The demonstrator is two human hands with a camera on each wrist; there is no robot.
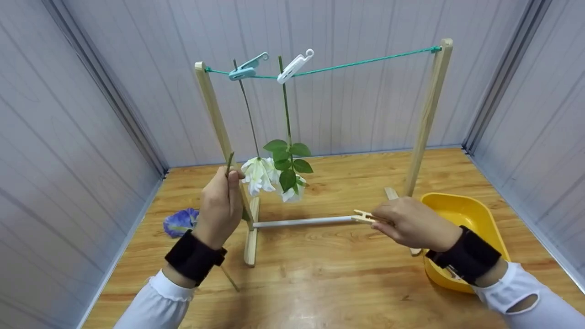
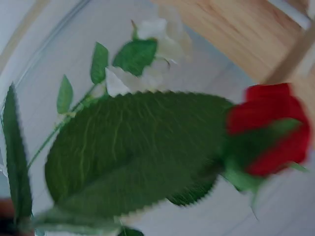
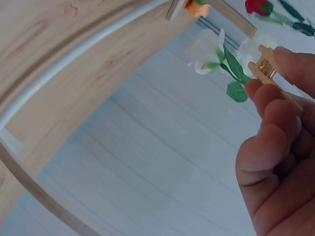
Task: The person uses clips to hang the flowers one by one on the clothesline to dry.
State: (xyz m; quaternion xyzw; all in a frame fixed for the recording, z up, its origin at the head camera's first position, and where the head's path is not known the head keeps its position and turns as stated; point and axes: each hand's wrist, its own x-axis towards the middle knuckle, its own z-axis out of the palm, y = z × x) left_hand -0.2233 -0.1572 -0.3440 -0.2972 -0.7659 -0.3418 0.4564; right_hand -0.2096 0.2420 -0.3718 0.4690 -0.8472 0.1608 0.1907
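My left hand (image 1: 221,205) pinches the green stem of a red rose (image 2: 273,132), beside the rack's left post. In the head view the bloom is hidden behind the hand; the left wrist view shows it with large green leaves. Between thumb and fingers, my right hand (image 1: 409,221) holds a pale yellow clothespin (image 1: 364,217), well to the right and lower. From a green cord (image 1: 365,62) two white flowers hang head down: one (image 1: 258,176) clipped by a blue clothespin (image 1: 243,73), the other, leafy one (image 1: 292,194) by a white clothespin (image 1: 295,67).
Wooden posts (image 1: 427,114) hold the cord, with a white bar (image 1: 306,221) low between them. A purple flower (image 1: 179,222) lies on the wood-grain table left of the rack. At the right stands a yellow basin (image 1: 491,224). An orange flower (image 3: 197,9) shows in the right wrist view.
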